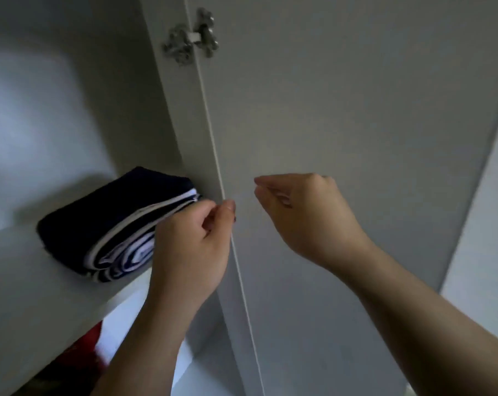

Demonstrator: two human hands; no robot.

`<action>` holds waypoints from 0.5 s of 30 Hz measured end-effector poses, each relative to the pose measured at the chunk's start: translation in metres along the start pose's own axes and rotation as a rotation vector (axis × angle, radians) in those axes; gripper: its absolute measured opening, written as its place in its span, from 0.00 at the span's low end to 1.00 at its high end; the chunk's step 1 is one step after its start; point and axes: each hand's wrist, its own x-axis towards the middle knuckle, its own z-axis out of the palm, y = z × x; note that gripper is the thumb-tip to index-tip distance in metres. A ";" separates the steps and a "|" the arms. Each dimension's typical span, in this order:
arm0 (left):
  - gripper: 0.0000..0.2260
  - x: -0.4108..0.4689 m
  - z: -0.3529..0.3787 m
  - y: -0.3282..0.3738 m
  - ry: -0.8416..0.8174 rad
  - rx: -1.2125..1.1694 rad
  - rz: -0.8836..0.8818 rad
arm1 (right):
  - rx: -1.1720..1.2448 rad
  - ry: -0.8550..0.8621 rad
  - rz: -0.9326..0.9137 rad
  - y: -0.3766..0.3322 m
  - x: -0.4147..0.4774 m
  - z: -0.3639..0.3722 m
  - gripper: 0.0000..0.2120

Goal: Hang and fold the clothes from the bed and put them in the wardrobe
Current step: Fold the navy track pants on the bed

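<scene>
stowing step: folded striped garment (113, 218) down on wardrobe shelf (27, 295).
left hand (190, 247), right hand (305, 215) grips slack, empty; next probably fetching more clothes from bed.

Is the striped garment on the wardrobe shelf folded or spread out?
Folded. The navy striped garment sits as a compact bundle on the shelf, layered edges showing.
</scene>
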 end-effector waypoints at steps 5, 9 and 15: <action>0.22 -0.060 0.074 0.060 -0.320 -0.298 0.203 | -0.318 0.078 0.333 0.024 -0.111 -0.087 0.15; 0.20 -0.119 0.111 0.138 -0.551 -0.514 0.402 | -0.475 0.171 0.629 0.016 -0.203 -0.164 0.12; 0.19 -0.216 0.133 0.258 -0.930 -0.741 0.716 | -0.680 0.334 0.884 -0.016 -0.334 -0.271 0.14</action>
